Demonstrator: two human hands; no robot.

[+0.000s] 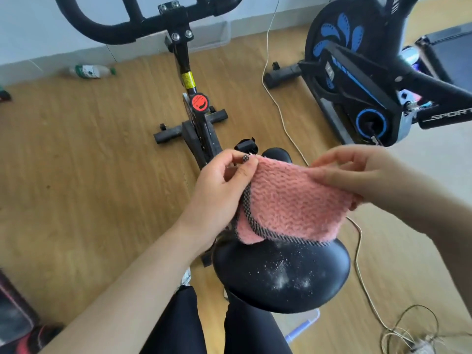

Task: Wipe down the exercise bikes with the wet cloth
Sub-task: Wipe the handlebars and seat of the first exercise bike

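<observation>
Both grips, left hand [219, 185] and right hand [357, 175], pinched the pink cloth [288, 200] stretched between them, its lower edge just above the dusty black saddle [281, 277].

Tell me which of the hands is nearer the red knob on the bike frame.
Left. The left hand grips the pink cloth just below and right of the red knob; the right hand holds the cloth's far edge, farther right.
</observation>
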